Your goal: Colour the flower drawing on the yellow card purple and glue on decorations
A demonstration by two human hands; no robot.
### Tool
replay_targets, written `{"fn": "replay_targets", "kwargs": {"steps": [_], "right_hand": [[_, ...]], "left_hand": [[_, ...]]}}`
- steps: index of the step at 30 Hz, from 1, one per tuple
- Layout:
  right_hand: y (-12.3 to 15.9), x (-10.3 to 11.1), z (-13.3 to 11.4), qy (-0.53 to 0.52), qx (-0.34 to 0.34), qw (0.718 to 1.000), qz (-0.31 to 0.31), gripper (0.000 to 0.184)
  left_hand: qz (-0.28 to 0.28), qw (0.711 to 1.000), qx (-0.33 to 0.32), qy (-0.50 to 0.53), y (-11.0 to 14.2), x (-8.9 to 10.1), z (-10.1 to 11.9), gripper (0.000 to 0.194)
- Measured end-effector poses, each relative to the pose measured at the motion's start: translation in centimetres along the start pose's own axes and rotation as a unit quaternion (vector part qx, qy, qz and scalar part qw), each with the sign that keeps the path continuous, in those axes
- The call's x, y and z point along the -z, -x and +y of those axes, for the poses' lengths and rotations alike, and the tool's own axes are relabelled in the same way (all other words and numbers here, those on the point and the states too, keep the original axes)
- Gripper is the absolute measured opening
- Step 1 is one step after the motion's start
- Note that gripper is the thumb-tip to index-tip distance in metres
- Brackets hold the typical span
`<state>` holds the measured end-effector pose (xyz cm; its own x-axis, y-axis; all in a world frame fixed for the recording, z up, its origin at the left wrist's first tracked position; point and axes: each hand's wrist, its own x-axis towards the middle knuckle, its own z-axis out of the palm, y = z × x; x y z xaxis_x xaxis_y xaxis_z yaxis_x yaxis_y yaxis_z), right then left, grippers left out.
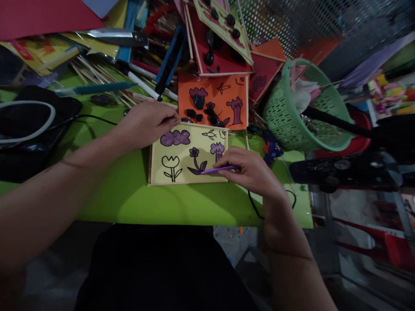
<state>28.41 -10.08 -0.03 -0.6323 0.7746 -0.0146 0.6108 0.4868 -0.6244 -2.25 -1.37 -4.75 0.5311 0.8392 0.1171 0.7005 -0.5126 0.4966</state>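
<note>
A yellow framed picture card [181, 166] lies on the green table [136, 198], drawn with clouds, flowers and a tree, some coloured purple. My right hand [251, 170] pinches a purple marker [218, 169] whose tip touches a flower leaf on the card. My left hand [147, 123] rests fingers-down on the card's top left corner, holding it steady, fingers curled against the frame edge.
An orange card [223, 93] with dark stones lies just behind the yellow one, and red cards beyond it. A green basket [327, 112] stands at right. Markers, sticks and a knife [119, 36] clutter the back left; a black device [29, 125] with cable sits at left.
</note>
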Motion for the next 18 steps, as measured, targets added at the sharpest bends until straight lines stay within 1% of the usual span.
{"fn": "replay_targets", "kwargs": {"steps": [5, 11, 18], "right_hand": [[0.12, 0.21, 0.14, -0.004, -0.005, 1.000, 0.002, 0.010], [0.15, 0.05, 0.14, 0.010, -0.009, 1.000, 0.009, 0.009], [-0.05, 0.08, -0.06, 0.008, -0.008, 1.000, 0.016, 0.008]], "left_hand": [[-0.001, 1.000, 0.005, -0.001, 0.06, 0.20, 0.21, 0.038], [-0.020, 1.000, 0.008, -0.007, 0.15, 0.56, 0.60, 0.042], [-0.021, 1.000, 0.000, -0.004, 0.09, 0.66, 0.56, 0.038]]}}
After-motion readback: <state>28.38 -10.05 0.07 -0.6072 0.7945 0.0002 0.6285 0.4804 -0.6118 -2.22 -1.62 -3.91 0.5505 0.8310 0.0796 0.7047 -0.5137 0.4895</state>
